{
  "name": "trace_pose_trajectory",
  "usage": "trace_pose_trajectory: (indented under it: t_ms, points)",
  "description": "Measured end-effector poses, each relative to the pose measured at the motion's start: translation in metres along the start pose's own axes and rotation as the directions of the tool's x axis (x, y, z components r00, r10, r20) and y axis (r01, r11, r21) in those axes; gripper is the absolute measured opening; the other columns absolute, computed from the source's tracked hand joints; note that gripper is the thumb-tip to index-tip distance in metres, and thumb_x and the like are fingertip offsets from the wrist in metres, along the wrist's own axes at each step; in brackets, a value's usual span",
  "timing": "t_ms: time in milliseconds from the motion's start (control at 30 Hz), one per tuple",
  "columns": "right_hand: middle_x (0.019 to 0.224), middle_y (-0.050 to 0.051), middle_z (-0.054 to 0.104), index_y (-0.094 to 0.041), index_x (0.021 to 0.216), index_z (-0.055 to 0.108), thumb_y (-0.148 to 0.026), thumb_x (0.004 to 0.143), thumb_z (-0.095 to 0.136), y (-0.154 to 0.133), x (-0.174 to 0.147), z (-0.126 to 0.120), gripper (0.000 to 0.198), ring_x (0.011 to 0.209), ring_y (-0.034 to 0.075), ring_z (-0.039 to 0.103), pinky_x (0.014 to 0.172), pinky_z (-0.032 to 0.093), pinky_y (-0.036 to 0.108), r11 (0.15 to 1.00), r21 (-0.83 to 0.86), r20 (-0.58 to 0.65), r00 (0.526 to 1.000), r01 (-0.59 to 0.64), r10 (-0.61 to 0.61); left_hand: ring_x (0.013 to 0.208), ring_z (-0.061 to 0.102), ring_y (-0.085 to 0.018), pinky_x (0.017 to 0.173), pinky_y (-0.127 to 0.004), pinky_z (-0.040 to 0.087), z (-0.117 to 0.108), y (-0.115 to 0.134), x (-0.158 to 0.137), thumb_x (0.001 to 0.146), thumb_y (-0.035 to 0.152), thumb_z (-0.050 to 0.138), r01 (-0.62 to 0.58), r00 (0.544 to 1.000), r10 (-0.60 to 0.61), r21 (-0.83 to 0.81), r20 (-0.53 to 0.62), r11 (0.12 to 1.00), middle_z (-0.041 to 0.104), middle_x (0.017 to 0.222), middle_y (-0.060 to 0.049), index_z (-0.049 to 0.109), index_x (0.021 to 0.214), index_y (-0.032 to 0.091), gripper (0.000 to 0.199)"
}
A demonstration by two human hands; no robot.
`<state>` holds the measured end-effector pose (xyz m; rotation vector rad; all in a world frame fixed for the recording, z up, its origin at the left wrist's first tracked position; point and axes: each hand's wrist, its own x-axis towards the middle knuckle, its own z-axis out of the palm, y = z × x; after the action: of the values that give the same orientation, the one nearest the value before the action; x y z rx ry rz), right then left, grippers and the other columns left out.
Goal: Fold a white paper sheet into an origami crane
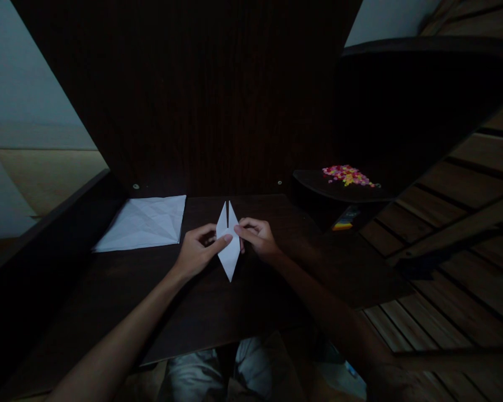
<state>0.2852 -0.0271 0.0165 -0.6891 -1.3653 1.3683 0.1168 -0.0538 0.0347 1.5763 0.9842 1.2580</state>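
Observation:
Between my two hands is a folded white paper [229, 259], a long diamond with two split points at its far end and one point toward me. My left hand [199, 248] pinches its left side, the thumb lying across the front of the paper. On the other side, my right hand [260, 237] grips the right edge with its thumb on top. The fingers behind the paper are partly hidden. A stack of creased white paper sheets [145, 223] lies on the dark desk to the left of my left hand.
The dark wooden desk [184, 318] has a tall back panel [218, 100] and a raised left side [46, 223]. On a rounded shelf [310, 181] at right sits a pile of small pink and yellow pieces [347, 175]. Wooden slats [465, 251] stand further right.

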Motion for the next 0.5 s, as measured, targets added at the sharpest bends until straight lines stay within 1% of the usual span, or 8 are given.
trace_pose_trajectory:
  t_ms: [67, 167, 233, 333, 400, 500]
  points:
    - [0.05, -0.005, 0.054, -0.015, 0.071, 0.059, -0.043, 0.073, 0.069, 0.003, 0.001, -0.003, 0.029, 0.039, 0.008, 0.051, 0.035, 0.042, 0.018, 0.998, 0.055, 0.04, 0.999, -0.016, 0.013, 0.062, 0.062, -0.015, 0.056, -0.023, 0.048, -0.001, 0.0, -0.001, 0.069, 0.032, 0.074, 0.056, 0.997, -0.05, -0.092, 0.064, 0.994, 0.069, 0.071, -0.002, 0.067, 0.077, 0.014, 0.021]
    - [0.053, -0.005, 0.056, -0.016, 0.074, 0.057, -0.044, 0.069, 0.073, 0.005, 0.001, -0.005, 0.033, 0.037, 0.007, 0.051, 0.033, 0.041, 0.017, 0.989, 0.136, 0.107, 0.994, -0.051, 0.037, 0.061, 0.063, -0.014, 0.055, -0.022, 0.047, -0.005, -0.003, -0.001, 0.069, 0.031, 0.074, 0.147, 0.979, -0.116, -0.187, 0.169, 0.971, 0.07, 0.072, -0.002, 0.068, 0.08, 0.014, 0.021]
    - [0.054, -0.005, 0.056, -0.016, 0.073, 0.055, -0.045, 0.066, 0.075, 0.005, 0.001, -0.006, 0.036, 0.037, 0.007, 0.051, 0.032, 0.041, 0.017, 0.981, 0.178, 0.154, 0.987, -0.079, 0.052, 0.06, 0.063, -0.014, 0.054, -0.021, 0.047, -0.008, -0.006, -0.001, 0.069, 0.031, 0.074, 0.213, 0.956, -0.156, -0.223, 0.248, 0.951, 0.07, 0.072, -0.003, 0.069, 0.082, 0.014, 0.022]
    - [0.055, -0.005, 0.056, -0.016, 0.072, 0.052, -0.047, 0.064, 0.076, 0.003, 0.0, -0.005, 0.04, 0.036, 0.006, 0.05, 0.032, 0.04, 0.016, 0.974, 0.197, 0.201, 0.977, -0.115, 0.075, 0.061, 0.064, -0.016, 0.055, -0.022, 0.047, -0.01, -0.008, -0.001, 0.069, 0.031, 0.074, 0.297, 0.914, -0.194, -0.261, 0.357, 0.919, 0.071, 0.075, -0.005, 0.069, 0.087, 0.013, 0.026]
    - [0.057, -0.005, 0.057, -0.016, 0.075, 0.053, -0.046, 0.064, 0.077, 0.002, -0.001, -0.005, 0.04, 0.036, 0.006, 0.05, 0.032, 0.04, 0.016, 0.972, 0.199, 0.213, 0.974, -0.125, 0.081, 0.06, 0.064, -0.016, 0.054, -0.023, 0.047, -0.011, -0.009, -0.001, 0.069, 0.032, 0.075, 0.327, 0.9, -0.204, -0.285, 0.386, 0.901, 0.071, 0.074, -0.005, 0.069, 0.089, 0.013, 0.028]
    - [0.06, -0.005, 0.057, -0.016, 0.079, 0.053, -0.044, 0.065, 0.077, 0.002, -0.002, -0.004, 0.039, 0.037, 0.005, 0.049, 0.032, 0.04, 0.016, 0.967, 0.219, 0.227, 0.971, -0.13, 0.08, 0.06, 0.063, -0.016, 0.055, -0.023, 0.047, -0.01, -0.008, -0.002, 0.068, 0.032, 0.075, 0.347, 0.892, -0.209, -0.309, 0.4, 0.886, 0.071, 0.074, -0.005, 0.069, 0.09, 0.013, 0.029]
